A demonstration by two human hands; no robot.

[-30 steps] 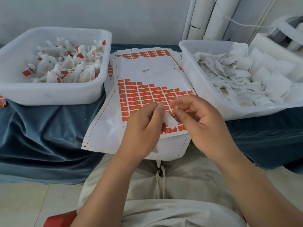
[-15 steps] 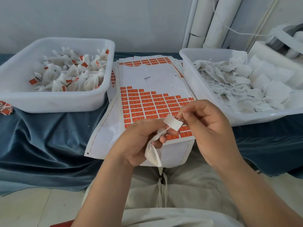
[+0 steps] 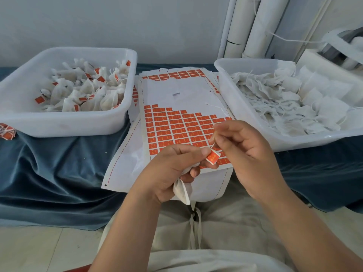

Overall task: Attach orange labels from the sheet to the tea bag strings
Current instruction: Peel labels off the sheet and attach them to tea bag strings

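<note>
Head | left hand [image 3: 172, 169] half hides tea bag [image 3: 181, 190] | right hand [image 3: 249, 154] pinches orange label [image 3: 212, 157]

A dark blue velvet-draped bench [image 3: 49, 163] carries a white paper sheet of orange labels [image 3: 182, 114], with a white rectangular plastic tub [image 3: 64, 124] left of the sheet and a second white plastic tub [image 3: 294, 142] right of it.

We see a small hand-packing workshop: plastic tubs [image 3: 64, 124] of tea bags [image 3: 284, 99], stacked label sheets [image 3: 176, 126] on a cloth-draped worktop [image 3: 49, 163], white rolls [image 3: 255, 26] behind.
</note>
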